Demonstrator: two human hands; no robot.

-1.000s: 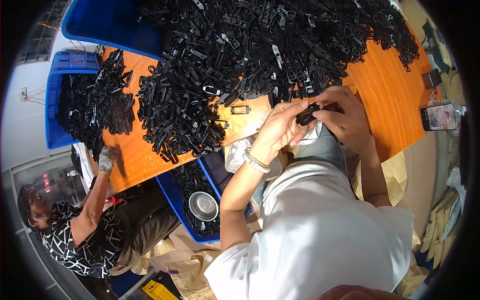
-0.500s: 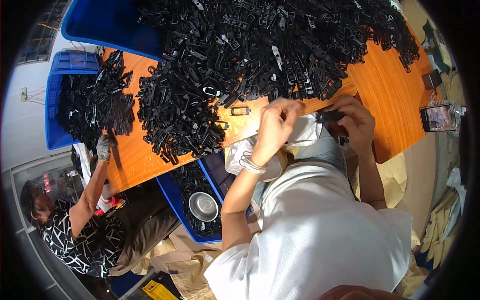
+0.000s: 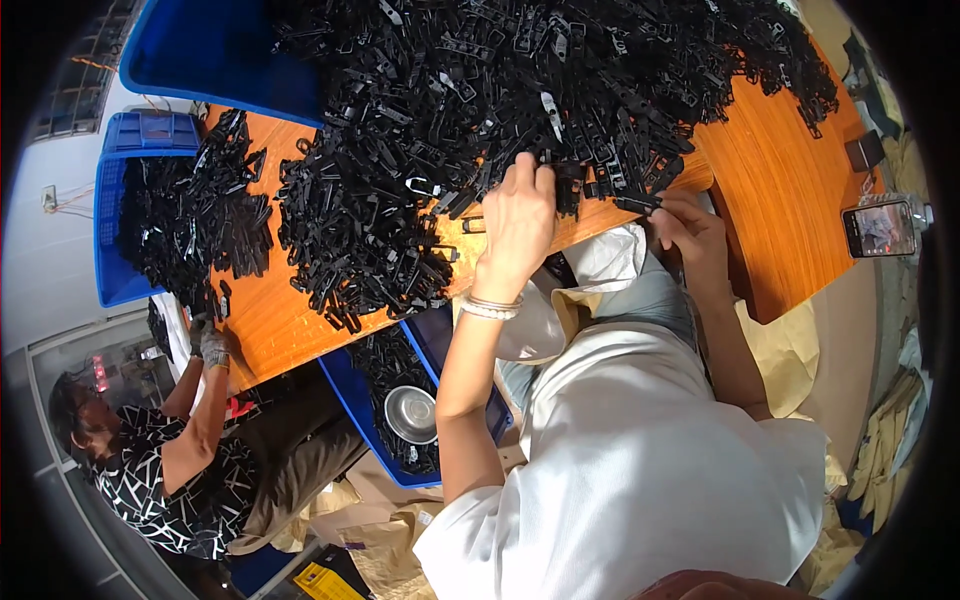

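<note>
Small flat black plastic parts lie in a large pile (image 3: pixel 400 150) across the table, many of them long narrow clips or frames. My left hand (image 3: pixel 520 225), a pale bracelet at its wrist, is at the pile's near edge. Its fingers are bunched and bent down, and their tips and whatever they hold are hidden. To its right, my right hand (image 3: pixel 695 235) pinches a narrow black plastic part (image 3: pixel 638 203) between thumb and fingers, close to the table edge. One loose frame-shaped part (image 3: pixel 474 226) lies just left of my left wrist.
A blue bin (image 3: pixel 215 60) stands at the far left of the wooden table (image 3: pixel 790 220). Below the edge, another blue bin (image 3: pixel 345 385) holds black parts and a metal bowl (image 3: pixel 410 414). A gloved co-worker (image 3: pixel 180 440) sits left. A phone (image 3: pixel 880 230) stands right.
My left hand has moved away from me and left, down to the pile's edge. My right hand has come slightly left and nearer with its part. The co-worker's second hand has come into view.
</note>
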